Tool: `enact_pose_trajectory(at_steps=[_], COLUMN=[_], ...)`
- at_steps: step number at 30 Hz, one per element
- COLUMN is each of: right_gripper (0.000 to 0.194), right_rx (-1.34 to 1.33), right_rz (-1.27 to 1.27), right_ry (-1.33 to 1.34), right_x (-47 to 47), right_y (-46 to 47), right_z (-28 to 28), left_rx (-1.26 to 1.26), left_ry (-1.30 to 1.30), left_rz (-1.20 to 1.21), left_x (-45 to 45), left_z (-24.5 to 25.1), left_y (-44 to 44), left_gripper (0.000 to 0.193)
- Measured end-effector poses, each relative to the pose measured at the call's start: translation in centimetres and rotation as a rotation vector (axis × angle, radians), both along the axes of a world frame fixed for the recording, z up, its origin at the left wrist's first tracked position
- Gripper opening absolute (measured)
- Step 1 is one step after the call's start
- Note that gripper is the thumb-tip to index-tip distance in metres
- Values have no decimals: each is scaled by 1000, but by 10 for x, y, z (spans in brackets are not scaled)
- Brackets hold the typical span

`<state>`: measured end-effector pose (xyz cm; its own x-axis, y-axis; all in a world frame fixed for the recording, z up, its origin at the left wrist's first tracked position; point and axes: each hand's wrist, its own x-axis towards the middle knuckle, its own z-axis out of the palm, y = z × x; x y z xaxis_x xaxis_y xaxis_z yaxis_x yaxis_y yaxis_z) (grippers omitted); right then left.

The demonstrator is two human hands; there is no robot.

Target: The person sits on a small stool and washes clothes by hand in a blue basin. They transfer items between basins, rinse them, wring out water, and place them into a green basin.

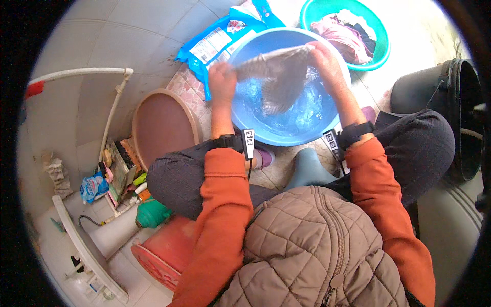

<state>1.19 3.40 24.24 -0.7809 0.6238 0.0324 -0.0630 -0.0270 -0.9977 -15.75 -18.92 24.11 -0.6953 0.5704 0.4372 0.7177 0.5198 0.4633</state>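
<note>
A wet grey-beige cloth is stretched between my two hands above a blue plastic basin. My left hand grips one end of it near the basin's left rim. At the other side, my right hand pinches the upper right corner. The cloth's middle hangs down close to the water, which looks rippled; whether its lower edge touches the surface I cannot tell. The cloth and my left hand are slightly blurred.
Behind the basin lie a blue plastic bag and a green basin of clothes. A brown basin leans at the left wall. A black bucket lies at right; a red bucket is by my left leg.
</note>
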Motion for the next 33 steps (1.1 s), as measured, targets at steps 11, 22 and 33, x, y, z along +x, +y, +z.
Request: enact_pose_trajectory(at_steps=[11, 22, 33], right_gripper=[31, 31, 31], right_rx=[110, 94, -167], right_rz=[49, 518, 401], right_ry=[146, -442, 16], right_x=[-7, 33, -11], right_y=[5, -32, 14], right_z=[69, -59, 25], left_rx=[699, -730, 27], left_ry=[-831, -562, -402], left_rz=[-319, -61, -22], left_x=[16, 43, 25], left_z=[140, -30, 0], left_y=[51, 28, 58], left_gripper=[22, 21, 28])
